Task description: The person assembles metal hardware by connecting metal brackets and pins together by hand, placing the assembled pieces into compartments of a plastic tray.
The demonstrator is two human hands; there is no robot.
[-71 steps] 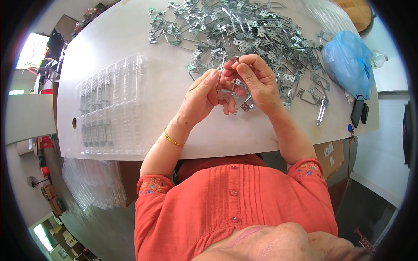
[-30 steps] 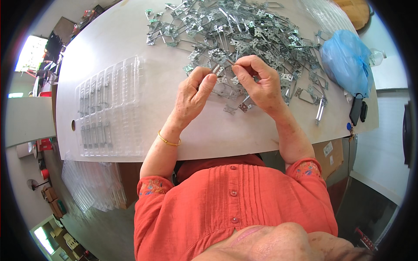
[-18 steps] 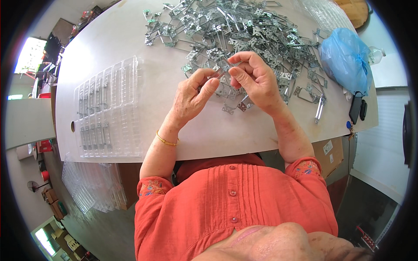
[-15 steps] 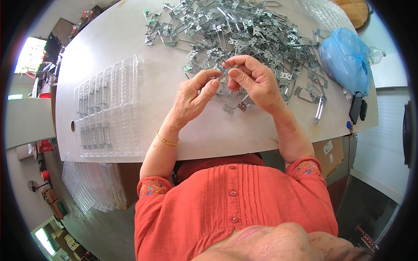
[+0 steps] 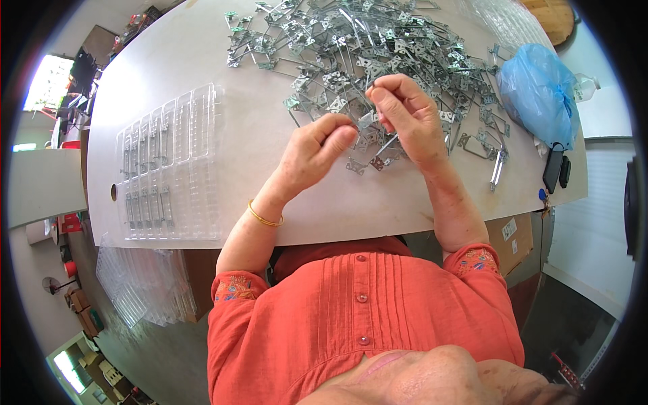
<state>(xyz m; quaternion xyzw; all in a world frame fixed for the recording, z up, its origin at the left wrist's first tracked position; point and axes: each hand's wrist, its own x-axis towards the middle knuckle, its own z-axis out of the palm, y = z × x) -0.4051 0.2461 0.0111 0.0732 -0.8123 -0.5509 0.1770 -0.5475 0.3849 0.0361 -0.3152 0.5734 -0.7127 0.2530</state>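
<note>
My right hand (image 5: 413, 123) is closed in a pinch, thumb against forefinger, on a thin metal bracket whose slim end shows at the fingertips. To its left and a little lower, my left hand (image 5: 312, 150) is pinched too; what its fingertips hold is too small to make out. A shiny bracket plate (image 5: 366, 121) lies in the gap between the two hands; I cannot tell whether it is held or rests on the heap. Just beyond both hands spreads a large tangled heap of metal brackets with rods (image 5: 378, 47).
A clear plastic tray (image 5: 192, 202) with two rows of metal parts lies on the table (image 5: 324, 219) at left. On the right are a blue plastic bag (image 5: 536, 94) and a black phone (image 5: 551, 169). More clear trays (image 5: 152, 283) are stacked below the table's left edge.
Both hands have shifted slightly to the right. My right fingertips have risen a little farther from me, and the gap between the two pinches has widened.
</note>
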